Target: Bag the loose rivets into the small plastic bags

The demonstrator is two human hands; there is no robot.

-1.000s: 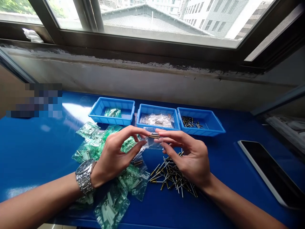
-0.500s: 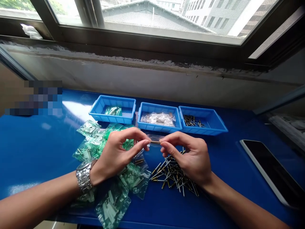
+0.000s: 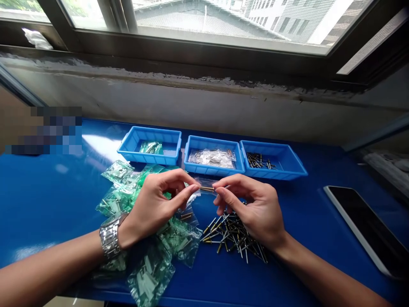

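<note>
table: one, blue and glossy, spread over the middle and bottom of the frame.
window: one, dark-framed, across the top of the frame.
left tray: first of three blue trays in a row at the centre of the frame; green packets inside, too bunched to count.
middle tray: second of the three; a heap of clear packets, overlapping too much to count.
right tray: third; loose metal pins in its left part, too tangled to count.
green bags: at least five, heaped from left of centre down to the bottom edge, pale strips inside several.
left hand: one of two bare hands; thumb and fingertips pinched narrow on the left end of the small clear bag.
right hand: the other; thumb and forefinger pinched narrow on its right end.
phone: one, dark screen up, right side of the frame, well apart from both hands.
pin pile: one, right of bottom centre, partly hidden by the right hand; too many to count.
watch: one, silver-coloured, at the left hand's wrist.
second clear bag: one, just below the left fingertips, on the heap.
brass-coloured pieces: seemingly two, side by side inside the small clear bag, between both hands' fingertips, centre of the frame.
</note>
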